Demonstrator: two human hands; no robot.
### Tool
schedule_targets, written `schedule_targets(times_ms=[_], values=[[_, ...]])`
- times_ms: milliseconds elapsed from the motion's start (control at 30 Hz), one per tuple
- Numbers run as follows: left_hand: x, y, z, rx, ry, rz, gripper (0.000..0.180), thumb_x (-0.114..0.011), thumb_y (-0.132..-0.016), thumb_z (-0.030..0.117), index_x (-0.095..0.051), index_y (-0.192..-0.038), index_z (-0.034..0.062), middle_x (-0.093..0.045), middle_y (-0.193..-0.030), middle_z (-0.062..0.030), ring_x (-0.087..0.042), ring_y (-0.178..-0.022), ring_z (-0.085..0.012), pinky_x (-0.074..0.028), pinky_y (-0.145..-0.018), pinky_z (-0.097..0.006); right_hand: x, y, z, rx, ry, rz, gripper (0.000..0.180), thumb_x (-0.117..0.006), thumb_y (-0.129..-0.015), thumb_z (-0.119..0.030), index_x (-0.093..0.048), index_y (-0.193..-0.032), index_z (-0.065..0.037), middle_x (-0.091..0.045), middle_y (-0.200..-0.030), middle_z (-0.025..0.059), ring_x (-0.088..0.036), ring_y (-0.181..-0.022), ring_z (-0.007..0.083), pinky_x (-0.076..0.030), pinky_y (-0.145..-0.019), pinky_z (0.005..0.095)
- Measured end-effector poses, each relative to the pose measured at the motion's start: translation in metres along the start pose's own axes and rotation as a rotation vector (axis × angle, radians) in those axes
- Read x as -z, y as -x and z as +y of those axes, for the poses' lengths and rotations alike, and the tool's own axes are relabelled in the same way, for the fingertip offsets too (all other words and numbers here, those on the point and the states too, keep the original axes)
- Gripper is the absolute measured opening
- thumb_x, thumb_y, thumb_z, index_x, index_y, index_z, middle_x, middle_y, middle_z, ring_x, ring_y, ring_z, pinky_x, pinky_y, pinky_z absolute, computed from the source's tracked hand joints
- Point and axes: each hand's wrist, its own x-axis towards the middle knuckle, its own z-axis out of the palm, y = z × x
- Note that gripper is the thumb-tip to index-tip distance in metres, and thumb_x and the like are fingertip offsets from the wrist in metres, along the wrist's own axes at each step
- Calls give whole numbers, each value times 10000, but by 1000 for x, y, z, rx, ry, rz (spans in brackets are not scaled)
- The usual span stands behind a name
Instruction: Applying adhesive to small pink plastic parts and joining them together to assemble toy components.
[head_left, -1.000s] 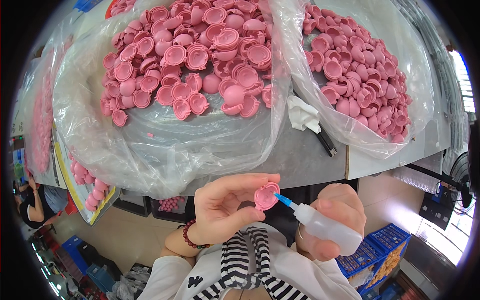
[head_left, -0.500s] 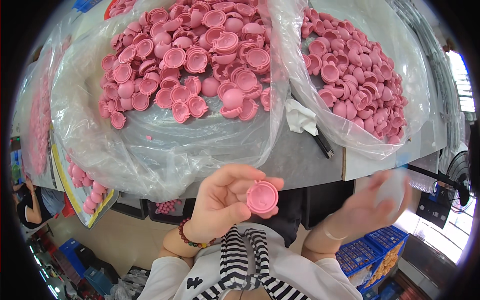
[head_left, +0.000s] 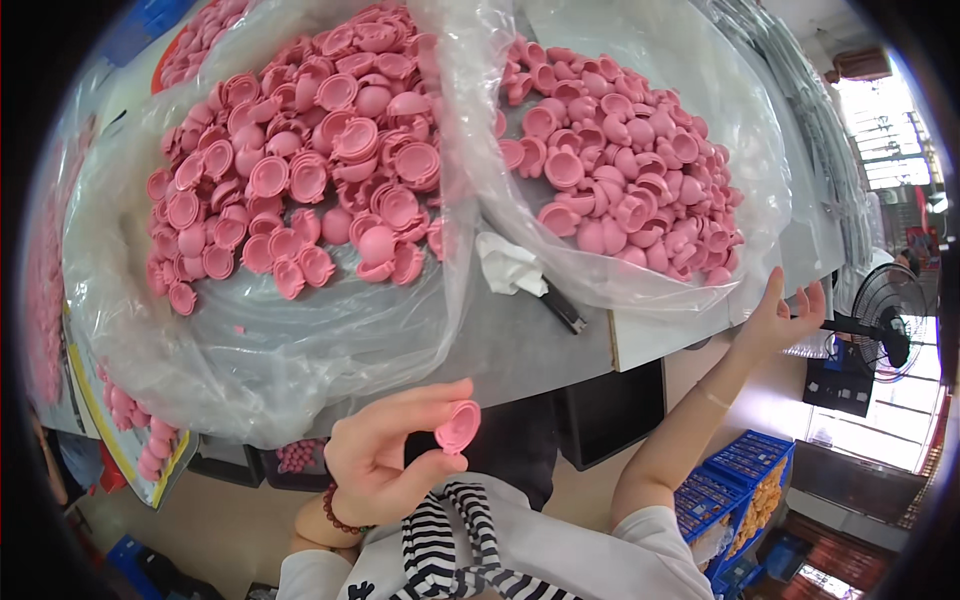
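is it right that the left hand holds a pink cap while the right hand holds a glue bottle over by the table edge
Not quite. The left hand does hold a pink cap, but the right hand is empty: its fingers are spread open, reaching out by the table edge under the right bag of pink caps. No glue bottle shows in it. The head view shows this.

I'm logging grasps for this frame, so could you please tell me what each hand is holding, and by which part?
The left hand pinches a pink plastic cap by its rim, between thumb and fingertips. The right hand holds nothing; it is open at the table edge.
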Motion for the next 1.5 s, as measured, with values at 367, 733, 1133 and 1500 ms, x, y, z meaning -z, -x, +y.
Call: schedule_targets(times_ms=[367,733,1133,1500], values=[[-4,-5,0,56,87,27,391,-663,-636,-106,-531,-1004,-86,-537,-1056,-268,-550,-991,-275,-460,-830,-333,43,0,-56,76,-358,-558,143,-561,-811,-64,-558,-696,21,-522,-673,49,-487,-622,118,-342,-510,206],[-3,-2,0,122,158,1,390,-667,-643,-92,-529,-1008,-81,-536,-1043,-281,-562,-965,-274,-479,-802,-331,9,1,-97,293,-132,-620,309,-563,-706,25,-565,-1011,-23,-581,-863,109,-556,-717,210,-446,-665,276],[7,-2,-2,125,228,9,408,-611,-677,-112,-464,-1055,-71,-493,-1107,-282,-524,-1026,-276,-449,-862,-356,51,83,-180,299,-680,-1216,301,-629,-665,14,-556,-955,-17,-519,-896,115,-558,-639,176,-480,-545,254],[0,-6,1,139,-31,-2,388,-637,-681,-93,-536,-1054,-56,-548,-1099,-175,-593,-881,-173,-481,-775,-265,68,90,-177,-108,-1218,-1259,340,-729,-588,10,-611,-907,5,-585,-917,115,-584,-753,185,-471,-579,217]])
